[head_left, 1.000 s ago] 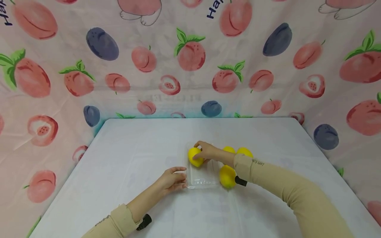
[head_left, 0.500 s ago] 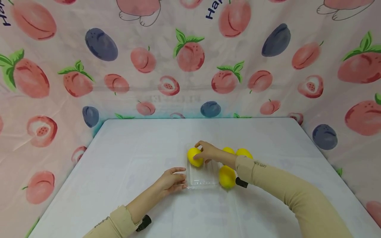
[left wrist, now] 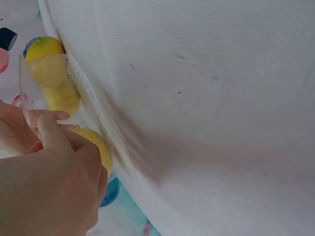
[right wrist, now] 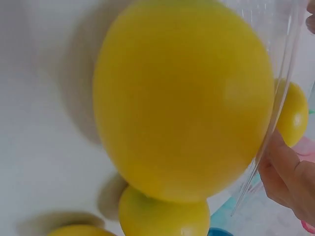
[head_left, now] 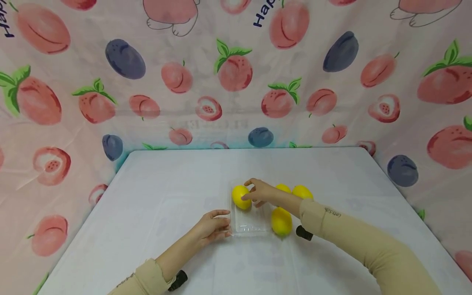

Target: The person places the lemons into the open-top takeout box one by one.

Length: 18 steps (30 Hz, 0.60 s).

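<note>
A yellow lemon (head_left: 240,197) lies at the far left inside a clear plastic container (head_left: 254,225). My right hand (head_left: 261,191) is right beside this lemon, thumb overlapping its side and the other fingers spread loosely above the container. The same hand (right wrist: 290,177) shows in the right wrist view next to the container's rim, close to the lemon (right wrist: 294,114). At the container's left side my left hand (head_left: 214,226) touches the wall with its fingertips. From the left wrist, this hand (left wrist: 59,172) is seen against the clear plastic, lemons showing through it.
Right of the container are more lemons: one near the front (head_left: 281,221) and two farther back, the outer one (head_left: 302,191) beside one partly hidden (head_left: 283,187) by the right forearm. A white cloth (head_left: 177,176) covers the table. A fruit-print curtain (head_left: 206,65) hangs behind.
My right hand has loosened from the lemon in the container and shifted slightly right. The lemon stays in the container, and my left hand keeps its place at the wall.
</note>
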### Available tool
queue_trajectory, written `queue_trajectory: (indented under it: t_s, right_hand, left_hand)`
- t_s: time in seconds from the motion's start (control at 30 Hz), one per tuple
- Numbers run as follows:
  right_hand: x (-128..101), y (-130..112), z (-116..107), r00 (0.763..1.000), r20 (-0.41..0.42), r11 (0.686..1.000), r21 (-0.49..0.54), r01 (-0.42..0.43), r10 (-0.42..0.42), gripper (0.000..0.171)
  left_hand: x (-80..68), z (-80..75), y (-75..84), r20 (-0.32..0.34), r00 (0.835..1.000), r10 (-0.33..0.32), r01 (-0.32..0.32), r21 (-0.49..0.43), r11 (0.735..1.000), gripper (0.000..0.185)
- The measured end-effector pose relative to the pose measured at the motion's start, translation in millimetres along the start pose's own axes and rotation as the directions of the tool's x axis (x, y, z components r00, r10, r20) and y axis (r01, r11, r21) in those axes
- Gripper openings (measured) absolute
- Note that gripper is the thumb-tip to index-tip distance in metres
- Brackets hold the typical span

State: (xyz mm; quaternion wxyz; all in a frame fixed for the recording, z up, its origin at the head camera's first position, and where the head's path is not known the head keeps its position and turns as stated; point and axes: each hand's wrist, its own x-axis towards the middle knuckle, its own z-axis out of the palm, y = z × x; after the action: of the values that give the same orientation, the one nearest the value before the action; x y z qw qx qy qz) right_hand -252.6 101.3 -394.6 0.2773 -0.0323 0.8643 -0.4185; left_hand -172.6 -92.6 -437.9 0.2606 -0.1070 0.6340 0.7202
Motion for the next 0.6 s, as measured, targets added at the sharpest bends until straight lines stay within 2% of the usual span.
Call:
queue_trajectory:
  t_s: [0.17, 0.4, 0.6]
  right_hand:
    - [-5.7, 3.0, 2.4, 1.000, -0.013, 0.999, 0.051, 0.011, -0.011, 0.056]
    - [-12.5, 5.1, -0.9, 0.998, -0.047, 0.998, 0.057, 0.038, -0.035, 0.053]
    - [-18.6, 8.9, -5.9, 0.993, -0.044, 0.992, 0.054, 0.111, -0.109, 0.047]
  left_hand:
    - [-1.3, -1.7, -0.6, 0.004, 1.000, 0.009, -0.009, -0.002, 1.000, 0.043]
    - [-2.3, -2.0, 0.0, 0.011, 1.000, 0.014, -0.014, -0.001, 1.000, 0.043]
    - [-2.8, -2.0, 0.0, 0.015, 1.000, 0.016, -0.017, 0.001, 1.000, 0.043]
